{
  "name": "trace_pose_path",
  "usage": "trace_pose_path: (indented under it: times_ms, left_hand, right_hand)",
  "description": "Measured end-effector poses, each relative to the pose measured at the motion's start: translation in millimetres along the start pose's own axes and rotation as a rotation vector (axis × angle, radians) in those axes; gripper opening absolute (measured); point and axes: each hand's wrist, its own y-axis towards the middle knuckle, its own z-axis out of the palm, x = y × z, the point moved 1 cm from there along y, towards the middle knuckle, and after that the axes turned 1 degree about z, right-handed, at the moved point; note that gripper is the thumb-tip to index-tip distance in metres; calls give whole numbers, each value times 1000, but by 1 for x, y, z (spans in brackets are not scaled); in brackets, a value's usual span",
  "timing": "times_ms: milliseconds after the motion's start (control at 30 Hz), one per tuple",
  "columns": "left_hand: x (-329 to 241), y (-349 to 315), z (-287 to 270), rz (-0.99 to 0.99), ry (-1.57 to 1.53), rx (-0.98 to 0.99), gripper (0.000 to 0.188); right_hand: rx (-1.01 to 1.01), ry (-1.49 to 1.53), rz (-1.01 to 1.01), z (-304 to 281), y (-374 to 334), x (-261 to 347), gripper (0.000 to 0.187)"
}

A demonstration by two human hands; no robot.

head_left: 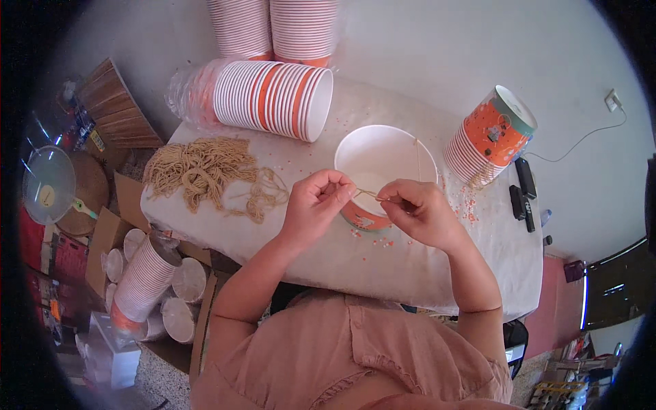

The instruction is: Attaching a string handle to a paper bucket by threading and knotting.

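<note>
Both my hands pinch a thin tan string (367, 194) above the near rim of a white paper bucket (386, 152) with an orange printed outside. My left hand (316, 205) grips it at the left, thumb against forefinger. At the right, my right hand (422, 210) holds it between closed fingertips. The string looks looped or crossed between them, though the exact form is too small to tell. Another length of string (418, 160) hangs over the bucket's right inner wall. A heap of tan strings (205, 169) lies on the table to the left, with a loose tangle beside it.
A sleeve of nested buckets (273, 96) lies at the back, with tall stacks (304, 31) behind. Right of my bucket stands an orange-and-white stack (488, 137), near black devices (523, 195). Orange scraps dot the table (321, 263). A cardboard box (126, 205) of wrapped buckets sits lower left.
</note>
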Motion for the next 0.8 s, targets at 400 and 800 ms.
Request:
trace_pose_path:
  times_ms: [400,800]
  left_hand:
    - [12,3,1,53,-6,-40,9]
    - [7,1,3,57,-40,-28,9]
  right_hand:
    - [-27,4,-67,-4,-3,-8,9]
    - [-22,-128,12,0,11,4,13]
